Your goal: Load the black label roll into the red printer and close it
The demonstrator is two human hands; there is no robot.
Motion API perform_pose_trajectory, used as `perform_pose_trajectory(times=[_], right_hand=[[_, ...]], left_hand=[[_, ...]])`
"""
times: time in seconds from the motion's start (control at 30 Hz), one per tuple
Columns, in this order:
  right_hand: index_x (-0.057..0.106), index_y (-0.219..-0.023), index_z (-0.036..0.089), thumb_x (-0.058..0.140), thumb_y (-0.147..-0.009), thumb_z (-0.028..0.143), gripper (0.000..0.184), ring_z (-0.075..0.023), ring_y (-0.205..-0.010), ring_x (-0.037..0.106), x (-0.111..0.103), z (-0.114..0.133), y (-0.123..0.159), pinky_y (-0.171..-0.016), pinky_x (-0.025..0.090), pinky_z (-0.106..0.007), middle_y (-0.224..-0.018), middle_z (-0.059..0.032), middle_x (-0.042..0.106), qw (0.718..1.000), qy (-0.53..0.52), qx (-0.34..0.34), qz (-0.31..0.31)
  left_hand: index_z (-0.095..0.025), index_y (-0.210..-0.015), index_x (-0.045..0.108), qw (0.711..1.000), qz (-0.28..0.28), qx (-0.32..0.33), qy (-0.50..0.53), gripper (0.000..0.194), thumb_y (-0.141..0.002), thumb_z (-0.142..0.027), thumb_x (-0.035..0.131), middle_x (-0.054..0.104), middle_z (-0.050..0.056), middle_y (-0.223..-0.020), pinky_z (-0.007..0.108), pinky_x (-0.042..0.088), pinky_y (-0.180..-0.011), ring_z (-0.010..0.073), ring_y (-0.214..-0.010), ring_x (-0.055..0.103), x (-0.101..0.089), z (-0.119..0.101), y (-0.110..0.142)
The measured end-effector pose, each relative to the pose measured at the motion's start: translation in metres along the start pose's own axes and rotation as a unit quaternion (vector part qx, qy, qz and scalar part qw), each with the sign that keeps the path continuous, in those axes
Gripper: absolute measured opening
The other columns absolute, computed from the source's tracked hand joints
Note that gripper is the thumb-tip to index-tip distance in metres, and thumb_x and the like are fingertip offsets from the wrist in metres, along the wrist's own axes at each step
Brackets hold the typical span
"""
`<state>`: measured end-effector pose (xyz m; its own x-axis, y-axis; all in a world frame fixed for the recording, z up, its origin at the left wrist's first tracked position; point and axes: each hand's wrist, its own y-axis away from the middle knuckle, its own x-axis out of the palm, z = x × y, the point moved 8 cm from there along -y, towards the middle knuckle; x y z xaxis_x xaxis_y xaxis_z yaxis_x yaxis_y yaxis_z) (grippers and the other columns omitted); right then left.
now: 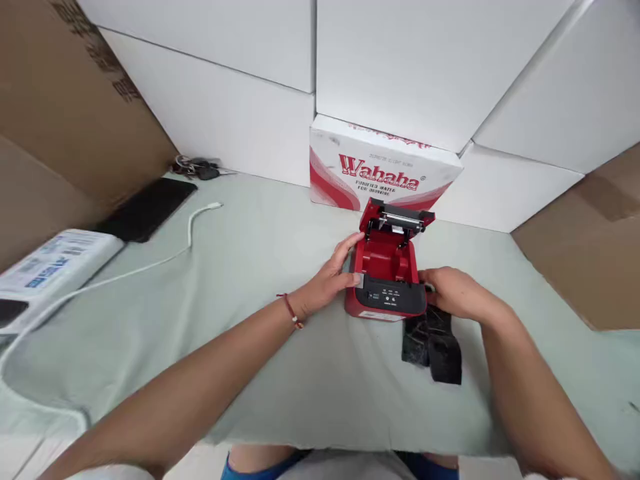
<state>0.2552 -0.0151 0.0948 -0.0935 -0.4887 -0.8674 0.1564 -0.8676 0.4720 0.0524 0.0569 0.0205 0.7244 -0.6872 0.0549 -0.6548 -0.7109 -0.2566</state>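
Note:
A small red and black label printer (386, 293) stands on the cloth-covered table with its lid (397, 217) raised, showing a bare red compartment inside. My left hand (336, 275) grips its left side, the thumb resting on the corner of the black button panel and the fingers along the wall. At the printer's right side is my right hand (453, 292), its fingers curled in; what lies between them is hidden. Just below that hand, black crumpled strips (435, 343) lie against the printer's front right corner.
Behind the printer a Wahaha water carton (380, 170) leans on a wall of white boxes (215, 113). To the left are a white power strip or box (55, 273), a white cable (145, 267), a dark flat panel (150, 207) and keys (200, 167). Brown cardboard (585, 247) borders the right.

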Motion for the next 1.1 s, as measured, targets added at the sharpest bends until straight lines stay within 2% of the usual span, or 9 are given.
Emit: perform_pose_trajectory(times=[0.07,0.13,0.27,0.33,0.47,0.6,0.9,1.0,1.1], right_hand=[[0.078,-0.121,0.025,0.056,-0.095,0.029,0.034,-0.0246,-0.096,0.074,-0.01,-0.006,0.023,-0.083,0.053,-0.032,-0.114,-0.0076,0.082,0.998,-0.025,-0.04,0.043],[0.077,-0.126,0.026,0.057,-0.099,0.038,0.036,-0.0227,-0.088,0.072,-0.026,-0.011,0.044,-0.078,0.053,-0.031,-0.104,-0.0063,0.081,0.996,-0.047,-0.064,0.043],[0.072,-0.139,0.025,0.056,-0.101,0.061,0.055,-0.0183,-0.062,0.06,-0.069,-0.006,0.064,-0.06,0.046,-0.029,-0.07,-0.0008,0.067,0.991,-0.085,-0.067,-0.081],[0.071,-0.14,0.024,0.056,-0.102,0.059,0.054,-0.0175,-0.06,0.058,-0.079,0.011,0.057,-0.058,0.044,-0.029,-0.069,0.0001,0.066,0.984,-0.097,-0.069,-0.133],[0.073,-0.135,0.024,0.055,-0.102,0.031,0.038,-0.0213,-0.086,0.072,-0.07,0.055,0.021,-0.074,0.052,-0.03,-0.101,-0.0058,0.08,0.983,-0.049,-0.075,-0.158],[0.071,-0.136,0.023,0.056,-0.1,0.019,0.039,-0.0284,-0.112,0.073,-0.057,0.072,-0.01,-0.088,0.052,-0.033,-0.128,-0.0101,0.078,0.991,0.029,-0.031,-0.13],[0.076,-0.121,0.021,0.057,-0.099,0.017,0.03,-0.0272,-0.099,0.075,-0.042,0.079,-0.033,-0.077,0.049,-0.031,-0.114,-0.0107,0.081,0.996,0.086,-0.019,-0.035],[0.078,-0.119,0.023,0.055,-0.1,0.018,0.03,-0.0253,-0.1,0.075,-0.039,0.076,-0.031,-0.081,0.052,-0.031,-0.116,-0.0085,0.082,0.997,0.048,-0.053,-0.042],[0.08,-0.115,0.026,0.053,-0.102,0.02,0.031,-0.0212,-0.096,0.076,-0.048,0.075,-0.015,-0.083,0.056,-0.031,-0.114,-0.0033,0.083,0.988,-0.06,-0.103,-0.102]], left_hand=[[-0.042,-0.167,0.03,1.0,0.003,0.003,-0.003,0.09,-0.087,-0.05,0.07,0.024,-0.003,-0.18,0.059,0.018,-0.138,0.0389,-0.168,0.015,0.001,-0.001,0.001],[-0.042,-0.167,0.03,1.0,0.004,0.007,-0.005,0.089,-0.088,-0.05,0.069,0.025,-0.003,-0.18,0.059,0.018,-0.138,0.0389,-0.168,0.015,0.002,-0.002,0.002],[-0.042,-0.167,0.03,1.0,0.005,0.015,0.0,0.088,-0.089,-0.048,0.068,0.026,-0.002,-0.18,0.06,0.019,-0.138,0.0384,-0.168,0.015,0.003,-0.006,0.002],[-0.041,-0.167,0.031,1.0,0.001,0.008,0.008,0.087,-0.089,-0.046,0.069,0.024,-0.002,-0.18,0.06,0.018,-0.138,0.0377,-0.169,0.015,0.003,-0.007,0.002],[-0.039,-0.166,0.034,1.0,-0.004,0.008,0.013,0.086,-0.088,-0.044,0.069,0.024,0.0,-0.18,0.059,0.016,-0.138,0.037,-0.169,0.015,0.003,-0.009,0.002],[-0.039,-0.165,0.035,1.0,-0.004,0.005,0.014,0.085,-0.087,-0.042,0.07,0.024,0.0,-0.18,0.057,0.017,-0.138,0.0365,-0.169,0.016,0.003,-0.008,0.002],[-0.037,-0.167,0.032,1.0,-0.001,-0.002,0.002,0.087,-0.087,-0.04,0.068,0.022,0.001,-0.181,0.058,0.02,-0.138,0.0373,-0.169,0.014,0.004,-0.013,0.003],[-0.038,-0.167,0.031,1.0,-0.001,-0.002,0.006,0.088,-0.088,-0.038,0.069,0.021,0.0,-0.181,0.057,0.02,-0.138,0.0361,-0.17,0.012,0.004,-0.012,0.004],[-0.039,-0.169,0.027,0.999,-0.002,0.004,0.032,0.09,-0.089,-0.039,0.07,0.022,0.0,-0.181,0.056,0.018,-0.139,0.0346,-0.169,0.016,0.004,-0.01,0.004]])
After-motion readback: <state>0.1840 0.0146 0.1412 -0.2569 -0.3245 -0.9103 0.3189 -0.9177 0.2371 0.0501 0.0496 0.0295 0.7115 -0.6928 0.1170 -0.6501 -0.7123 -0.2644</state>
